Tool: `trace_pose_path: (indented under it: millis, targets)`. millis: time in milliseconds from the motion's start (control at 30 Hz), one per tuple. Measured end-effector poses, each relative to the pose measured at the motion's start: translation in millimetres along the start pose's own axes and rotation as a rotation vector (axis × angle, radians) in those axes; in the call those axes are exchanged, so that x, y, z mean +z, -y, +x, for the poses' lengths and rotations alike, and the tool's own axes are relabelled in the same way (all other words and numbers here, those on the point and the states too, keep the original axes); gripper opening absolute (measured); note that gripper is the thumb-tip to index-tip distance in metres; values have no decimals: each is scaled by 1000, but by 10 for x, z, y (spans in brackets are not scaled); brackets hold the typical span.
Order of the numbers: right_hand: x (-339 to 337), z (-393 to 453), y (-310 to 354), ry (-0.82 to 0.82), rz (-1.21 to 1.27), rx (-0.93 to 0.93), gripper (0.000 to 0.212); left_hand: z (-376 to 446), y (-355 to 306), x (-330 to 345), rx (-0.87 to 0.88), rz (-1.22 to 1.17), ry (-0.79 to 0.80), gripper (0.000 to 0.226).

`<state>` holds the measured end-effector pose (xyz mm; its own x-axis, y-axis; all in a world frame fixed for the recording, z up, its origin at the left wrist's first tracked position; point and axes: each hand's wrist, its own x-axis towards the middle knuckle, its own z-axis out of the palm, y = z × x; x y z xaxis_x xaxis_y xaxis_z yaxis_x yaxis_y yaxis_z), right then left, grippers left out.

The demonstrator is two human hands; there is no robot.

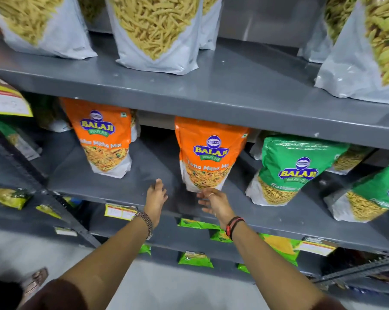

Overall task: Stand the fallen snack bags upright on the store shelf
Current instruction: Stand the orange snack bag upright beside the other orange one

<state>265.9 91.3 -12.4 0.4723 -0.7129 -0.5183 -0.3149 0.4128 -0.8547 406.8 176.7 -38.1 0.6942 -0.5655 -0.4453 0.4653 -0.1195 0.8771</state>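
On the grey middle shelf two orange snack bags stand upright: one at the left, one in the middle. Right of them stand a green bag and another green bag at the frame's edge. My left hand hovers over the bare shelf just left of the middle orange bag, fingers apart, holding nothing. Just below that bag's bottom edge is my right hand, fingers spread, with the fingertips close to or touching the bag; I cannot tell which.
The upper shelf carries several white bags of yellow sticks. Small green packets lie on lower shelves. Yellow price tags hang on the shelf edge. A dark upright post stands at left. Grey floor lies below.
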Motion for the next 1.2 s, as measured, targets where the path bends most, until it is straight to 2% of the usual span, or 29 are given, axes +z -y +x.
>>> trace_pose_path:
  millis: [67,200,300,400,533,700,767,833,1067,1200]
  targets:
    - [251,13,31,53,3,-30,21,11,-61,-305,47,37,-58,38]
    - [860,73,146,115,7,-85,28,146,-375,-1019,129,164,-179,47]
    - [1411,123,243,122,2,-125,36,336,-655,-1570,215,231,-206,53]
    - [1970,215,354,85,-42,-179,55,634,-847,-2007,236,255,-166,59]
    - [2425,397,448,19,-55,-225,69,1058,-998,-2272,255,493,-42,78]
    - [2709,591,488,-63,-116,-259,60,1509,-1228,-2396,219,599,153,110]
    - [2771,643,487,-94,-150,-255,55,1642,-1264,-2402,199,673,210,107]
    - [2788,669,472,-95,-171,-251,51,1717,-1254,-2389,187,713,243,91]
    - [2799,637,379,-93,-175,-241,55,1655,-1194,-2471,194,666,227,63]
    - [2821,610,312,-87,-168,-256,52,1587,-1174,-2529,200,637,233,63]
